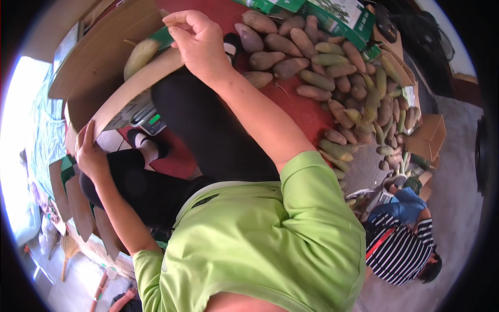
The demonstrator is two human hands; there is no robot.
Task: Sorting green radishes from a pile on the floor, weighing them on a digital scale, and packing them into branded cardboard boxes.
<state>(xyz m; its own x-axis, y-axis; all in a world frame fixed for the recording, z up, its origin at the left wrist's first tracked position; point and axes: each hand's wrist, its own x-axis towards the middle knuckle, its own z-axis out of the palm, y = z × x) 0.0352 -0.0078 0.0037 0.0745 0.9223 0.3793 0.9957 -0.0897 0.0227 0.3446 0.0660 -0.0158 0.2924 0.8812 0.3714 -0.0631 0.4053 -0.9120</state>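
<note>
Your box (145, 80) has a pale gourd (140, 58) inside. Your left hand (93, 156) lies on its rim; your right hand (201, 47) is at its far end, thumb and forefinger close together. Whether either pinches anything, I cannot tell. A green carton (332, 22) beside the gourd pile (341, 70) bears printing.

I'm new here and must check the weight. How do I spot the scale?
Start at the large open cardboard box that the left hand touches. Below its near wall, between the black trouser legs, sits the digital scale. Its lit green display sets it apart from the black cloth and brown cardboard.
</note>
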